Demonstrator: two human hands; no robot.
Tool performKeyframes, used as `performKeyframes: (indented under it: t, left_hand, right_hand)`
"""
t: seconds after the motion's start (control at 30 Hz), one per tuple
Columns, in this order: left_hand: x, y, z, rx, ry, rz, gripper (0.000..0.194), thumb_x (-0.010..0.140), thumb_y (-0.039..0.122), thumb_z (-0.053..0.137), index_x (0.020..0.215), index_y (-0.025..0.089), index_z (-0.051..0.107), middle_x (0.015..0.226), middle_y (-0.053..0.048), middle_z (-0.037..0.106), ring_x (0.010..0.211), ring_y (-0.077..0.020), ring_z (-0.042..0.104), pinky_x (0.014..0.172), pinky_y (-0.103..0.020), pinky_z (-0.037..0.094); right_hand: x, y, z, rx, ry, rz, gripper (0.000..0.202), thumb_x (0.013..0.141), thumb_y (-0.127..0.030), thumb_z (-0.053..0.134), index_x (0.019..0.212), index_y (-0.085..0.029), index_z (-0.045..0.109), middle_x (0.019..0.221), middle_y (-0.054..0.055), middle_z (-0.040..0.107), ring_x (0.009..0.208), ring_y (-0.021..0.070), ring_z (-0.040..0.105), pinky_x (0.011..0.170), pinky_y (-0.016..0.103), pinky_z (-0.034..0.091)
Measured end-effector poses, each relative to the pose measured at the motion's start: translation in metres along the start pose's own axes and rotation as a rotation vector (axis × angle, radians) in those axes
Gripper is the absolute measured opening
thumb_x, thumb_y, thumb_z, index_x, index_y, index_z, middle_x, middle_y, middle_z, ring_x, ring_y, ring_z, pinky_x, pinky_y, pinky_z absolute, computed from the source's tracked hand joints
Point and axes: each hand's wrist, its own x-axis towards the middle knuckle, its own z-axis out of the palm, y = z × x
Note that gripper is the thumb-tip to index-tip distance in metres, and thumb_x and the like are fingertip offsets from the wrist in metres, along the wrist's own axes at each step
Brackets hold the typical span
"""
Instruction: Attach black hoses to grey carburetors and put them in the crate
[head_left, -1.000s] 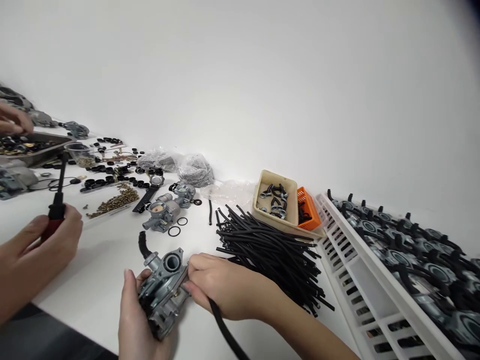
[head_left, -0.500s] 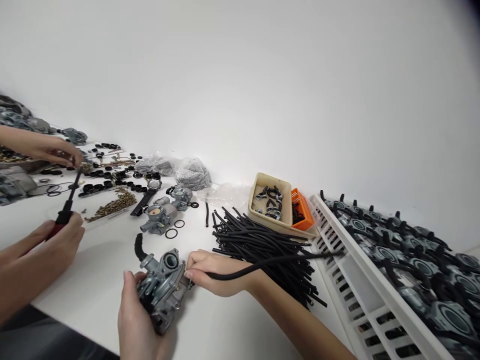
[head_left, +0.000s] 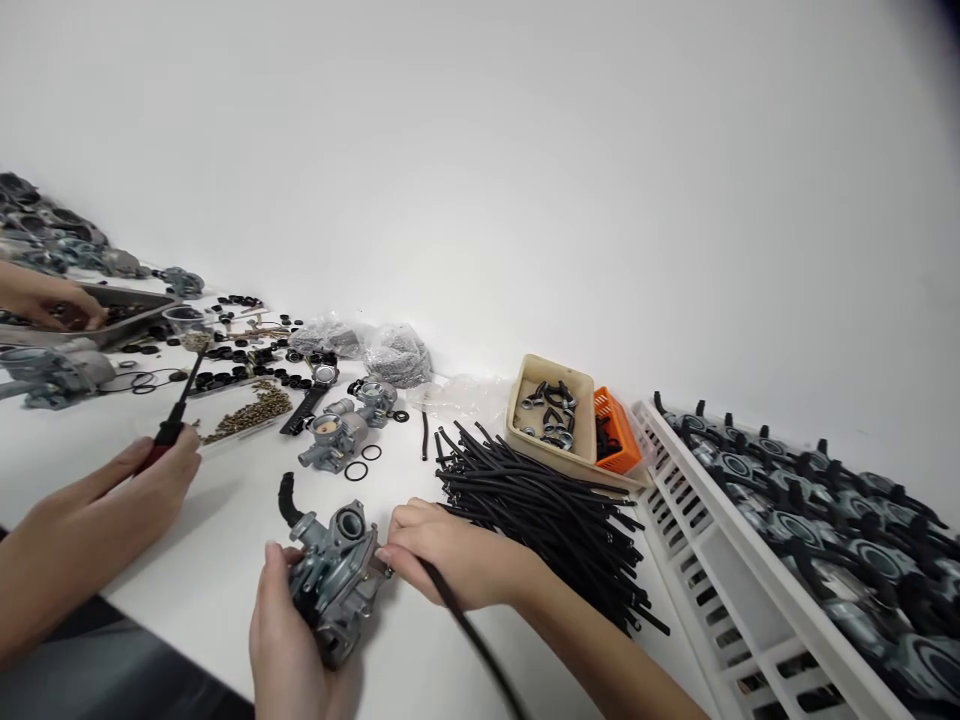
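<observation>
My left hand [head_left: 289, 635] is wrapped round a grey metal carburetor [head_left: 341, 570], with a short black hose stub [head_left: 287, 497] sticking up from its upper left. My right hand [head_left: 435, 550] pinches a long black rubber hose [head_left: 472, 635] at the carburetor's right side. From my fingers the hose hangs down toward the bottom edge. Its held end is hidden, so I cannot tell how far it sits on the fitting. Beyond my right forearm lies a pile of black hoses [head_left: 540, 500].
Left, a co-worker's hand holds a screwdriver [head_left: 176, 420]; their other hand [head_left: 56, 300] is in a metal tray. Two carburetors [head_left: 334, 435], O-rings, a wristwatch [head_left: 309, 400] and brass parts [head_left: 255, 412] lie mid-table. A beige bin [head_left: 517, 420], orange basket [head_left: 619, 440] and white crate [head_left: 720, 540] stand right.
The hose's free end has swung from the right down toward me. The view has shifted slightly. The co-worker's far hand has moved from the screwdriver tip into the metal tray.
</observation>
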Motion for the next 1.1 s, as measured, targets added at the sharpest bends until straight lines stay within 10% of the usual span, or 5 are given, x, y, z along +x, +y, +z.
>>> performKeyframes:
  t: [0.27,0.63,1.1]
  left_hand:
    - [-0.013,0.009,0.009,-0.018,0.023,-0.070,0.023,0.084,0.046,0.057,0.086,0.023,0.054,0.073,0.002,0.064,0.055,-0.0136,0.061,0.047,-0.021,0.047]
    - [-0.006,0.003,0.006,0.016,0.054,-0.027,0.027,0.080,0.049,0.061,0.083,0.023,0.055,0.079,0.003,0.062,0.060,-0.0133,0.060,0.049,-0.021,0.047]
    - [-0.007,0.004,0.008,0.018,0.061,-0.041,0.028,0.080,0.051,0.060,0.082,0.023,0.055,0.071,0.004,0.059,0.054,-0.0129,0.059,0.048,-0.022,0.049]
  right_hand:
    - [-0.004,0.011,-0.016,0.392,-0.173,0.299,0.047,0.089,-0.053,0.046,0.059,-0.017,0.043,0.054,-0.005,0.039,0.052,0.0078,0.037,0.051,0.021,0.032]
    - [0.003,-0.001,-0.010,0.365,-0.137,0.506,0.047,0.094,-0.045,0.029,0.056,-0.019,0.031,0.050,-0.003,0.031,0.053,0.0096,0.037,0.049,0.024,0.026]
    - [0.000,-0.004,-0.004,0.140,-0.180,0.204,0.037,0.095,-0.025,0.031,0.062,-0.016,0.047,0.053,-0.002,0.044,0.052,0.0098,0.039,0.058,0.023,0.033]
